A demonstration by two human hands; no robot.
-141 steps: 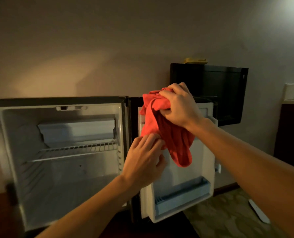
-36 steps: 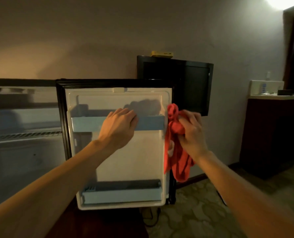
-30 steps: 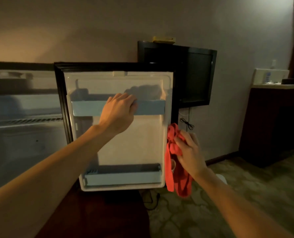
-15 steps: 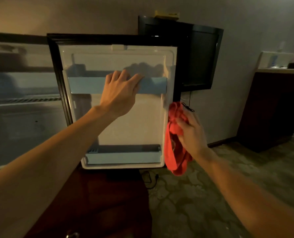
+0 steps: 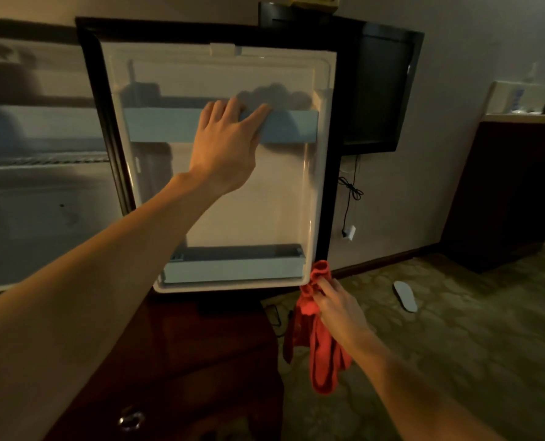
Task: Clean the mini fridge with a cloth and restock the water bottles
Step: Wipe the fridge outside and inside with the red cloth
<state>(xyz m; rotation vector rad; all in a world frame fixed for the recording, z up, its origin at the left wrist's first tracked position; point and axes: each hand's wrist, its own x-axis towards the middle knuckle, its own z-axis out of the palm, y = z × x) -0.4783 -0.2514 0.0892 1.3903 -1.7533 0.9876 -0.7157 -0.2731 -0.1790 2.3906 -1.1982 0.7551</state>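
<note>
— White plastic fridge door (image 5: pixel 252 202) stands open and fills the centre; the fridge cavity (image 5: pixel 35 186) is at 9 o'clock. Where are the hands?

— Left hand (image 5: pixel 225 144) lies on the upper door shelf (image 5: pixel 290 125) at 12 o'clock, fingers (image 5: pixel 233 106) hooked over its rim.

— And the cloth?

— Red cloth (image 5: pixel 320 345) hangs at 5 o'clock by the door's lower corner, above the carpet (image 5: pixel 455 329); right hand (image 5: pixel 337 307) holds it, fingers clamped on the bunched top.
</note>
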